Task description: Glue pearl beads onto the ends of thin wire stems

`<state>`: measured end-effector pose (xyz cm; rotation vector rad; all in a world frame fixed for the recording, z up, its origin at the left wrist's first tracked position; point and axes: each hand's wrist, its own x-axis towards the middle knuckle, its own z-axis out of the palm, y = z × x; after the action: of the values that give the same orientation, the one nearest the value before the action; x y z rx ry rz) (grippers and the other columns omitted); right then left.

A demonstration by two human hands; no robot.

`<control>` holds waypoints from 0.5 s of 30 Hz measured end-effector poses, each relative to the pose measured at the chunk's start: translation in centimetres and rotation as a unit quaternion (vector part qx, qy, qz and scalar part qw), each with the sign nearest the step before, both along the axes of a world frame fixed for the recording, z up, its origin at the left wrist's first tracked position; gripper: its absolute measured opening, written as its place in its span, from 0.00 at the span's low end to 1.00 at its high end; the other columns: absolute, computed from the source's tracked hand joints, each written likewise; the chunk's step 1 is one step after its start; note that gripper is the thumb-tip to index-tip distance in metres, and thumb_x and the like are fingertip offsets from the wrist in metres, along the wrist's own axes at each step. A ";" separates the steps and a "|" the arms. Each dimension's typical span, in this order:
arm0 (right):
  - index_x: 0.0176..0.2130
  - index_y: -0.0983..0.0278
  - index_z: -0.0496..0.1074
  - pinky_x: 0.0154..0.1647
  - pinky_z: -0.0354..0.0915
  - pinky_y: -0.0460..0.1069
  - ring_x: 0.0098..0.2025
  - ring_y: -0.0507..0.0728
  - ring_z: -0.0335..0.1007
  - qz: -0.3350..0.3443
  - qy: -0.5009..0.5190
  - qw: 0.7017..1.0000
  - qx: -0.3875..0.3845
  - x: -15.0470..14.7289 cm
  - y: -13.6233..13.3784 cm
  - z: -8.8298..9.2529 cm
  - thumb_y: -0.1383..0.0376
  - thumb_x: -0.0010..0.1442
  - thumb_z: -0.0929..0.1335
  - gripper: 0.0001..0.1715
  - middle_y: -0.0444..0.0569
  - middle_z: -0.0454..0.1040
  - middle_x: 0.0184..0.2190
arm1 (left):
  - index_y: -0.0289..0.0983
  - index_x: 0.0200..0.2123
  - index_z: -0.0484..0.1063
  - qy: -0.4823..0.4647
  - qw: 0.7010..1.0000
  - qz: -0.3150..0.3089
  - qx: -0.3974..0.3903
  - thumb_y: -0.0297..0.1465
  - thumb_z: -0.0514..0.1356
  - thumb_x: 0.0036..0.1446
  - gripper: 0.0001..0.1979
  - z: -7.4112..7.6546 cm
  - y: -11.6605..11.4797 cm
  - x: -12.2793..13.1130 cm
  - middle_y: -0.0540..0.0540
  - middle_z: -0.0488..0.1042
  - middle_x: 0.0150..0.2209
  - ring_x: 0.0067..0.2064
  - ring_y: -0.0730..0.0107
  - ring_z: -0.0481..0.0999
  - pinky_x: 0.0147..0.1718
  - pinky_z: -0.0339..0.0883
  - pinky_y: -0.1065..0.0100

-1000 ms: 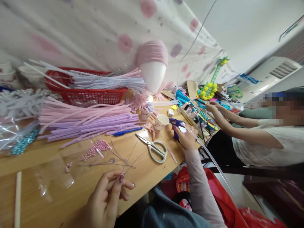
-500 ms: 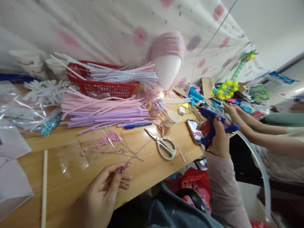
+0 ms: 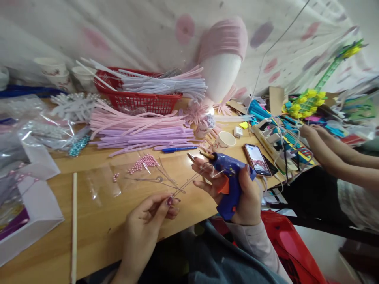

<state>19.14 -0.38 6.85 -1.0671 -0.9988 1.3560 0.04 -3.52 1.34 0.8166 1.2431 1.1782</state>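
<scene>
My left hand (image 3: 152, 217) is closed, thumb and fingertips pinching a thin wire (image 3: 185, 184) that slants up to the right. My right hand (image 3: 250, 199) grips a blue hot glue gun (image 3: 232, 167) by its handle, with fingers by the orange trigger (image 3: 224, 184). Its nozzle points up and left, above the wire's far end; whether they touch I cannot tell. Pink beads (image 3: 143, 163) and loose thin wires (image 3: 160, 180) lie on a clear plastic bag beyond my left hand. The scissors are mostly hidden behind my right hand.
Pink and purple fuzzy stems (image 3: 145, 136) lie before a red basket (image 3: 142, 102). A blue pen (image 3: 179, 149), a paper cup (image 3: 226, 139), a phone (image 3: 257, 158) and a power strip (image 3: 266, 146) with cables are nearby. A wooden stick (image 3: 74, 228) lies left. Another person's hands (image 3: 310, 134) are at right.
My right hand has brought the glue gun left, from over the phone to near the wire. It now covers most of the scissors. My left hand still pinches the wire. The view has shifted.
</scene>
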 end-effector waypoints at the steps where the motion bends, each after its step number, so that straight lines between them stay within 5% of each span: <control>1: 0.37 0.56 0.78 0.44 0.75 0.62 0.52 0.68 0.75 -0.008 -0.002 1.000 -0.008 -0.1 -0.1 -0.1 0.35 0.58 0.63 0.31 0.55 0.81 0.38 | 0.34 0.36 0.80 -0.004 1.000 -0.005 0.000 0.38 0.67 0.52 0.12 -0.1 0.0 0.0 0.44 0.84 0.31 0.28 0.65 0.83 0.30 0.81 0.69; 15: 0.39 0.57 0.80 0.47 0.75 0.63 0.46 0.70 0.79 -0.017 0.007 0.998 -0.062 -0.7 -0.9 -0.1 0.39 0.52 0.72 0.27 0.53 0.83 0.34 | 0.36 0.33 0.81 -0.004 0.997 -0.076 0.013 0.35 0.68 0.51 0.09 1.2 1.0 0.1 0.46 0.84 0.29 0.30 0.65 0.83 0.32 0.79 0.71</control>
<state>18.48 -1.33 6.72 -1.1613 -0.8918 1.4112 0.10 -2.51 2.55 0.9085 1.1406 1.0765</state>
